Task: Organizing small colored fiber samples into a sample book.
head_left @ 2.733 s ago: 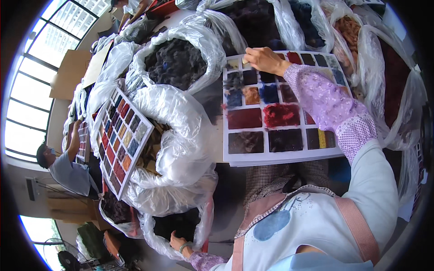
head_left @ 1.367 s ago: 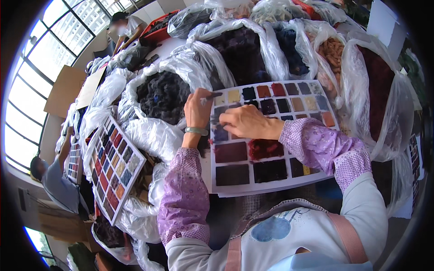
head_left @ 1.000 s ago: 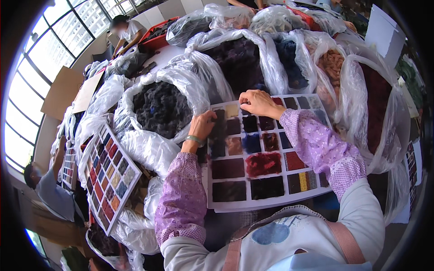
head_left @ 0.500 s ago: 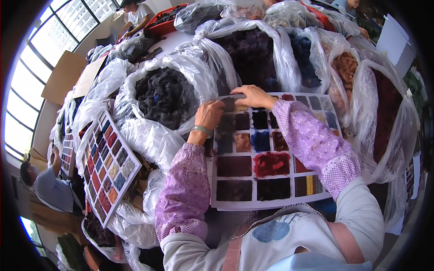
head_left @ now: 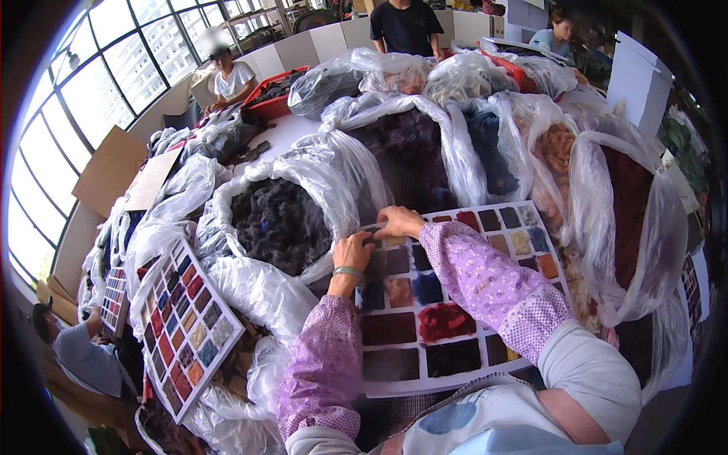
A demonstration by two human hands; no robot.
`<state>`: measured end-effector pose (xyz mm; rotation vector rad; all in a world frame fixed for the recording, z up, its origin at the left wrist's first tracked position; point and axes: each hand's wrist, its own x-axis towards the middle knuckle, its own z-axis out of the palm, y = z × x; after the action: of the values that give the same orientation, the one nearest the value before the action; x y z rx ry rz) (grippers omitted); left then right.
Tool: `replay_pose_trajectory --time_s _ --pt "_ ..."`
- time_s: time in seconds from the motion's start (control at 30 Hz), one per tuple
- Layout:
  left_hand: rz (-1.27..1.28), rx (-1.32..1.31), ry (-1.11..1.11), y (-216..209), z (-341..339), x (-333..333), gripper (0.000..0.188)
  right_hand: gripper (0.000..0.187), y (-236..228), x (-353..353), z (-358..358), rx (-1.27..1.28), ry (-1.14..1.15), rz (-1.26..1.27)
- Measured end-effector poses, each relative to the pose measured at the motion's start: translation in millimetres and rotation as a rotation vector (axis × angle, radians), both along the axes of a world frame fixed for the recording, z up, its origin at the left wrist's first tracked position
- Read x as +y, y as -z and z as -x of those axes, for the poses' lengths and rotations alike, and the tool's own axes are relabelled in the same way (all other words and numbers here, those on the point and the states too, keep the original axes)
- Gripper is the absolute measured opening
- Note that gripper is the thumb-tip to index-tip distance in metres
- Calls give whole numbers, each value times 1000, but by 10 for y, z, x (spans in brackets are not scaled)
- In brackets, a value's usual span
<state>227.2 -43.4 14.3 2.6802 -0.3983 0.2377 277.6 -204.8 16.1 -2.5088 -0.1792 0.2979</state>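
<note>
A white board (head_left: 409,388) with rows of coloured fibre swatches lies in front of me, tilted over the bags. Both hands are at its upper left corner, over a dark grey swatch. My left hand (head_left: 352,256) has its fingers bent and pressed down at the board's left edge. Close beside it, my right hand (head_left: 400,222) reaches across with thumb and fingers drawn together, almost touching the left fingertips. What the fingers hold, if anything, is too small to tell. A bright red fuzzy swatch (head_left: 446,321) sits lower on the board.
Open plastic bags hold black fibre (head_left: 279,224), dark purple fibre (head_left: 406,155), orange fibre (head_left: 557,150) and dark red fibre (head_left: 626,208). A second swatch board (head_left: 188,326) leans at the left. A red basket (head_left: 271,106) stands far left. Other people (head_left: 406,26) are around the table.
The view has tipped up, showing more of the room and a person at the back. My hands stay at the board's upper left corner; the right fingers have drawn in toward the left.
</note>
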Motion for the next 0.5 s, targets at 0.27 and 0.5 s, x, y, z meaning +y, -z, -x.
replay_pose_trajectory --time_s 0.27,0.5 --pt "-71 53 -42 8 -182 -24 24 49 198 18 -263 59 -101 41" --pt "84 -31 -46 233 -136 93 24 39 309 53 -330 24 -80 -14"
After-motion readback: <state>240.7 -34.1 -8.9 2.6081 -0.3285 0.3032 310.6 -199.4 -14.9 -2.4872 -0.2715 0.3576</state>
